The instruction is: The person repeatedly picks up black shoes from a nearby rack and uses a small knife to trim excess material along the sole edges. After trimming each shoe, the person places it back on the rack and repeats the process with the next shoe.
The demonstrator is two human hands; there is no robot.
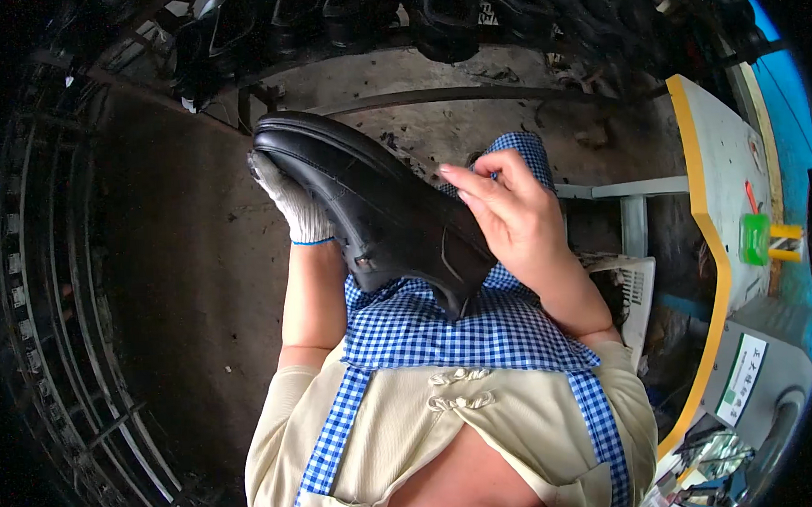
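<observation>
A black leather shoe (pixel 367 187) is held over my lap, toe up to the left and its opening down toward my blue checked apron (pixel 437 338). My left hand (pixel 290 200), in a whitish knit glove with dark fingertips, grips the shoe along its left side near the toe; part of the hand is hidden behind it. My bare right hand (pixel 513 203) is raised beside the heel half. Its thumb and forefinger come close together in a pinch and the other fingers are curled. Anything between those fingertips is too small to make out.
Several black shoes (pixel 446 21) line a rack across the far side. Metal rack rails (pixel 84 358) run down the left. On the right stands a white table with a yellow edge (pixel 708 213), bearing a green container (pixel 754 238) and a grey metal box (pixel 755 365). A white plastic crate (pixel 639 298) sits below.
</observation>
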